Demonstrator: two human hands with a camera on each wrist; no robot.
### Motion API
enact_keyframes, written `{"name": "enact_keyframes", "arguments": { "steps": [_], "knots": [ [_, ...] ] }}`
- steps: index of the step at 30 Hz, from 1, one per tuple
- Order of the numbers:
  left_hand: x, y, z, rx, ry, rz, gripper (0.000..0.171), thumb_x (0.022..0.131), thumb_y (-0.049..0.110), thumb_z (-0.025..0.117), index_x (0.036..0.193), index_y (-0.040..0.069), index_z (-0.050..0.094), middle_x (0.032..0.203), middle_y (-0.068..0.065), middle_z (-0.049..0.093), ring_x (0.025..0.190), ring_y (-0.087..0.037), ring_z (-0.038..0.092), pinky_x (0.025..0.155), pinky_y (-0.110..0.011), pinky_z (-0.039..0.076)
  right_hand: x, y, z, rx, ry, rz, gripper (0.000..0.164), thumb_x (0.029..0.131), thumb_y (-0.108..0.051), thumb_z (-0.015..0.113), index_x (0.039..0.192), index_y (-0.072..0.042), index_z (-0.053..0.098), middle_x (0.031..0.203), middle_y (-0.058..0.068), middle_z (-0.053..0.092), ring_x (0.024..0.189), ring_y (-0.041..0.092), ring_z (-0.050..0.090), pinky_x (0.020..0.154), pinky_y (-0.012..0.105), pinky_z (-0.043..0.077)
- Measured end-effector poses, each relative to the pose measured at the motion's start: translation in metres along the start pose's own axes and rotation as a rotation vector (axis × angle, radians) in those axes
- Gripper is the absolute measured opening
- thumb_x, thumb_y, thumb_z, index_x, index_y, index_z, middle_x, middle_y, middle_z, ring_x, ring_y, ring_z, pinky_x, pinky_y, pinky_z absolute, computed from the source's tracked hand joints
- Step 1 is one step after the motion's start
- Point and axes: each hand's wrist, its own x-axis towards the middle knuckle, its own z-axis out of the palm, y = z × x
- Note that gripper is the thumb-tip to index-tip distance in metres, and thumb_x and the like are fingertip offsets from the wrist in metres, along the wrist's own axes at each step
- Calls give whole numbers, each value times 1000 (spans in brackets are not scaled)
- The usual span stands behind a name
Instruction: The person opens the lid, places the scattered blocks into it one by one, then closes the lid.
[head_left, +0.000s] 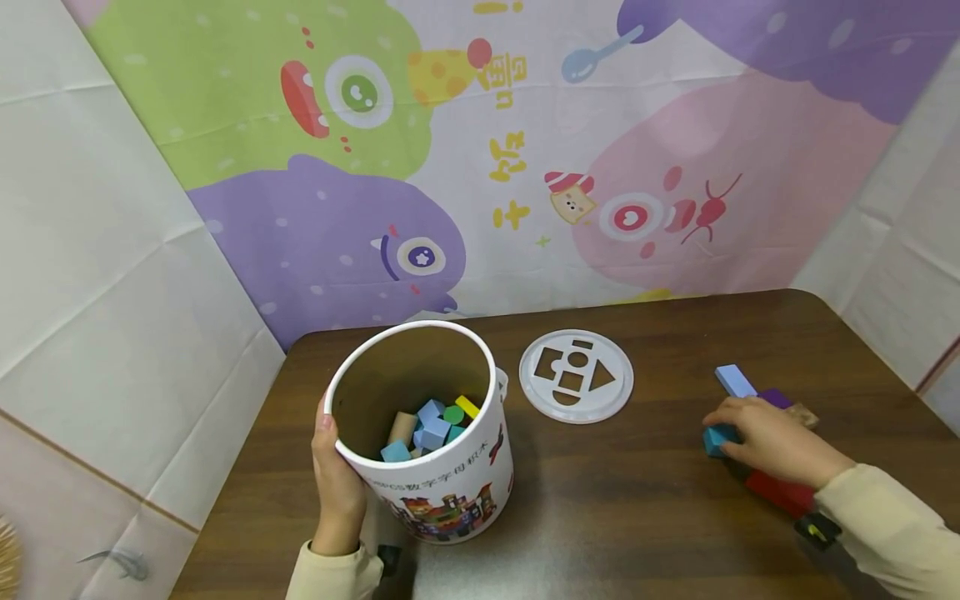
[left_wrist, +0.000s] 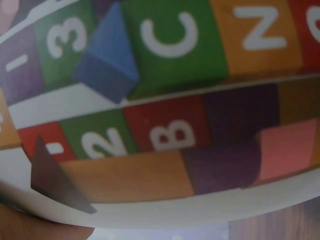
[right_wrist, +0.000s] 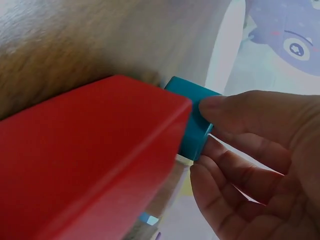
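A white bucket (head_left: 491,471) printed with colourful pictures stands at the left of the table, its mouth open. My left hand (head_left: 337,492) holds its left side, with a fingertip right at the rim. Inside lie several wooden blocks, among them a green cylinder (head_left: 453,414) and a yellow block (head_left: 468,407). At the right, my right hand (head_left: 783,446) pinches a teal block (head_left: 717,440) between thumb and fingers. A long red block (head_left: 780,492) lies beside that hand, partly covered by the wrist; it looms large in the right wrist view.
A round white lid (head_left: 617,387) with shaped cut-outs lies right of the bucket. Beyond the right hand are a light blue block (head_left: 735,381), a purple block (head_left: 775,398) and a plain wood block (head_left: 802,415). A cartoon-printed cloth (head_left: 510,275) hangs behind the brown table (head_left: 637,517).
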Motion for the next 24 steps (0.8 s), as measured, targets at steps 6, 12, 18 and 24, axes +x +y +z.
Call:
{"name": "enact_keyframes", "arguments": {
  "steps": [6,12,18,24],
  "knots": [
    [0,0,0,20,5,1,54,103,37,24,147,9,40,135,-1,53,126,-17,48,104,-28,40,4,-6,-8,26,21,-1,28,80,-13,77,106,-3,72,100,5,68,91,23,66,79,42,56],
    [1,2,1,33,10,-4,54,103,37,24,146,9,42,134,0,54,125,-17,48,103,-29,40,10,-21,-25,128,29,3,30,85,-16,74,113,-5,70,104,-1,66,84,6,58,71,24,53],
    [0,1,0,17,-2,7,55,103,37,24,146,8,41,135,-2,53,126,-17,48,104,-28,40,20,-37,-43,195,57,-42,32,87,-18,73,117,-7,68,107,0,64,80,4,58,69,23,54],
    [1,0,0,6,-8,9,55,103,37,24,146,8,40,135,-2,53,126,-17,48,104,-28,41,32,-54,-58,213,142,-133,31,87,-13,73,117,-10,68,107,-4,63,89,5,60,76,24,56]
  ]
}}
